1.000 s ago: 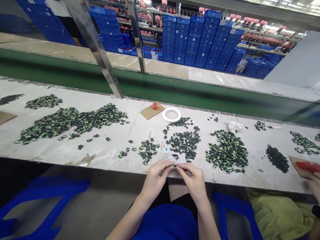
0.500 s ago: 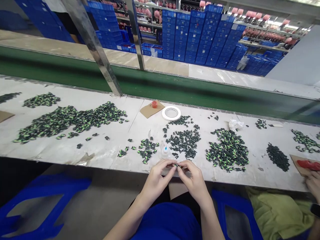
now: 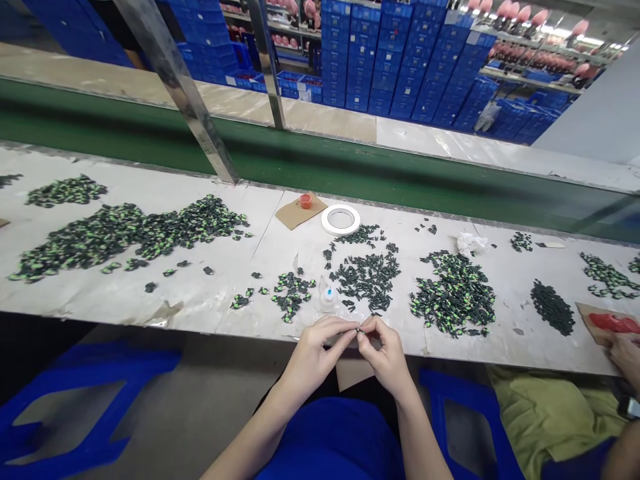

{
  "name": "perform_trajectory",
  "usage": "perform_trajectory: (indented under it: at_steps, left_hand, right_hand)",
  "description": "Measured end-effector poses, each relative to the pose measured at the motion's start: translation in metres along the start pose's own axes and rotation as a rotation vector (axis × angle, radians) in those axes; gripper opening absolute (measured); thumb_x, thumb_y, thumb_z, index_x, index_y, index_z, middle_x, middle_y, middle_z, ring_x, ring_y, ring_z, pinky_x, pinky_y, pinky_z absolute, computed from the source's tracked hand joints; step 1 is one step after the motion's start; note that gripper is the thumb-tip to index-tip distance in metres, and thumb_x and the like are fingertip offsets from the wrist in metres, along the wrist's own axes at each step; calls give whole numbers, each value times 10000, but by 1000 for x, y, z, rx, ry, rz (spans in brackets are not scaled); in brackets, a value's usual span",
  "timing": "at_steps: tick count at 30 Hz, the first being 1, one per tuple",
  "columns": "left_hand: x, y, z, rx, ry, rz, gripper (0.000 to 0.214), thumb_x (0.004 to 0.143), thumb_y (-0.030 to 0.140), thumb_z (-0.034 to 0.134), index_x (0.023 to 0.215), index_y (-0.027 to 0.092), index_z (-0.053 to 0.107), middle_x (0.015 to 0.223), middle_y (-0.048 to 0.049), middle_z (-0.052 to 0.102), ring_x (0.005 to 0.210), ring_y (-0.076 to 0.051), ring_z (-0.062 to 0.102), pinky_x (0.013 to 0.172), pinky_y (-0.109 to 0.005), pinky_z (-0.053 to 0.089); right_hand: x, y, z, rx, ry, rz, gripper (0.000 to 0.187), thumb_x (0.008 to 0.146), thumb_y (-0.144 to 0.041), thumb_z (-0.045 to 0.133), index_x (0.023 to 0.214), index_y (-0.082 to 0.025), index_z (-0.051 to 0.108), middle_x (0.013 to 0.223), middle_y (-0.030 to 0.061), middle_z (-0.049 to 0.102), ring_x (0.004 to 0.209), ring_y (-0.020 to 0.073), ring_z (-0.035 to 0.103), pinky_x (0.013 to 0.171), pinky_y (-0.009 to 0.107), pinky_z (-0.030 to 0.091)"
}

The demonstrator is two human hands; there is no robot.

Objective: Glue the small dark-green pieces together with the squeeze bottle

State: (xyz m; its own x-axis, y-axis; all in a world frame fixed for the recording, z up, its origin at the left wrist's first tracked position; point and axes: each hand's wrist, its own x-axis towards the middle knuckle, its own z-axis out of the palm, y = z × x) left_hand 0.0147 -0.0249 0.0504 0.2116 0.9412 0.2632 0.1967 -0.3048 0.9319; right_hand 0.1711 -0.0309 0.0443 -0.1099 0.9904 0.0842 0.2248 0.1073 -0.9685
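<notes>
My left hand (image 3: 323,343) and my right hand (image 3: 384,350) meet at the table's front edge, fingertips pinched together. Between them is a small dark part (image 3: 359,329), mostly covered by the fingers; its exact kind is too small to make out. Just beyond my hands stands a small clear bottle with a blue tip (image 3: 329,298). A loose pile of small black pieces (image 3: 367,277) lies behind the fingers. Left of the bottle is a small cluster of black-and-green parts (image 3: 291,293), and a larger heap of such parts (image 3: 454,293) sits to the right.
A white tape roll (image 3: 341,220) and a red cup (image 3: 305,201) on cardboard lie farther back. Long heaps of black-and-green parts (image 3: 120,233) cover the left. A metal post (image 3: 180,93) rises behind the table. At far right, a co-worker's hand (image 3: 626,360) is beside a red object (image 3: 614,323).
My fingers have shifted slightly around the small dark part, and my right fingers are more bent. The whole view has moved a little.
</notes>
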Motion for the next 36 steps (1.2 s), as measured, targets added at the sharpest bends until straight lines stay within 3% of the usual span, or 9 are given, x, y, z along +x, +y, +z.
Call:
perform_trajectory:
  at_steps: [7, 12, 15, 19, 22, 25, 28, 32, 36]
  left_hand:
    - [1, -6, 5, 5, -27, 59, 226, 912, 211, 523, 972, 214, 741, 854, -67, 742, 806, -186, 674, 695, -285, 574]
    - [-5, -7, -4, 7, -82, -54, 292, 894, 252, 559, 1165, 218, 662, 871, -51, 736, 811, -179, 690, 721, -286, 588]
    - [-9, -11, -23, 106, -52, -56, 270, 895, 293, 557, 1127, 224, 676, 843, -41, 725, 764, -173, 682, 699, -289, 586]
    - [-6, -26, -48, 436, 196, -2, 232, 908, 308, 523, 1009, 221, 713, 890, -66, 726, 855, -218, 646, 745, -358, 566]
    - [5, -39, -53, 633, 292, 54, 223, 912, 275, 509, 940, 216, 722, 890, -74, 726, 895, -248, 592, 783, -405, 532]
    - [17, -48, -50, 727, 231, 76, 216, 892, 180, 510, 901, 219, 722, 857, -58, 730, 880, -253, 564, 780, -413, 507]
    - [26, -53, -51, 793, 139, 77, 223, 848, 116, 532, 823, 231, 721, 845, -44, 731, 888, -259, 552, 774, -413, 490]
    - [32, -57, -59, 801, 10, 89, 201, 820, 118, 558, 802, 247, 711, 874, -38, 733, 930, -272, 554, 770, -413, 479]
    - [39, -60, -67, 768, -105, 117, 179, 798, 98, 569, 804, 231, 689, 882, -50, 735, 999, -289, 553, 775, -406, 478]
  right_hand:
    - [-1, 5, 2, 238, -11, 135, 281, 793, -441, 606, 682, -207, 499, 607, -35, 503, 538, 107, 474, 523, 223, 414]
    - [-4, 11, -12, 99, 65, 180, 311, 779, -494, 615, 700, -198, 567, 632, -7, 572, 563, 133, 529, 555, 256, 449]
    - [-3, 14, -36, -156, 333, 162, 342, 786, -525, 595, 774, -188, 645, 753, 51, 644, 683, 191, 586, 652, 327, 486]
    - [4, 15, -51, -528, 789, 95, 523, 815, -589, 549, 1082, -155, 666, 1103, 163, 586, 1045, 314, 530, 828, 453, 455]
    - [10, 18, -26, -610, 643, -59, 559, 803, -585, 598, 1197, -189, 622, 1120, 149, 554, 1096, 322, 479, 856, 477, 450]
    - [20, 25, 14, -558, 346, -211, 467, 799, -515, 657, 1184, -254, 617, 1062, 102, 584, 1036, 290, 502, 845, 469, 480]
    - [30, 29, 44, -535, 267, -234, 412, 780, -445, 706, 1130, -243, 627, 1052, 106, 600, 1056, 305, 475, 866, 498, 485]
    - [35, 25, 54, -442, 225, -205, 195, 816, -314, 677, 977, -222, 616, 1056, 101, 616, 1073, 296, 482, 895, 497, 484]
    - [27, 17, 46, -249, 256, -153, 199, 796, -303, 669, 940, -214, 565, 1092, 107, 627, 1143, 286, 515, 908, 446, 489]
